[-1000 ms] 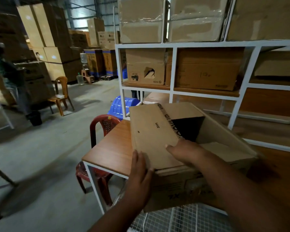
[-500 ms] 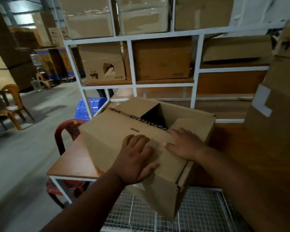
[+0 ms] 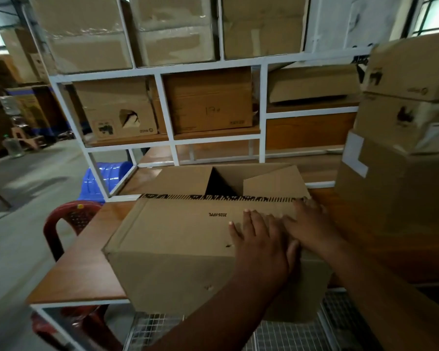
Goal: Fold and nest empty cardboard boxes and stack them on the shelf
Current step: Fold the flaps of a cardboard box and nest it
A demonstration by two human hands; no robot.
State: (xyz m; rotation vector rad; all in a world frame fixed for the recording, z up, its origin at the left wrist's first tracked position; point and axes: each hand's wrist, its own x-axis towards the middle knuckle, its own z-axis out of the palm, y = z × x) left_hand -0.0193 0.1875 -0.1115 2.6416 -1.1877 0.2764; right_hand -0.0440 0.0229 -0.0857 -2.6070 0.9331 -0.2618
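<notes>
A brown cardboard box (image 3: 178,239) sits on the wooden table (image 3: 86,269), hanging over its front edge. Its near top flap is folded flat, with a striped tape edge; the far flaps stand partly up, leaving a dark opening. My left hand (image 3: 261,244) lies flat on the near flap with fingers straight. My right hand (image 3: 307,224) presses the same flap just to the right, its fingers touching the left hand's. The white metal shelf (image 3: 167,122) behind the table holds several boxes.
A stack of cardboard boxes (image 3: 401,153) stands on the table's right side, close to my right arm. A red plastic chair (image 3: 64,224) is at the table's left edge, a blue stool (image 3: 104,176) behind it. A wire mesh surface (image 3: 284,335) lies below the box.
The box has swung round so its long side faces me squarely. Both hands slid to the right part of the near flap and now lie side by side. The view shifted right.
</notes>
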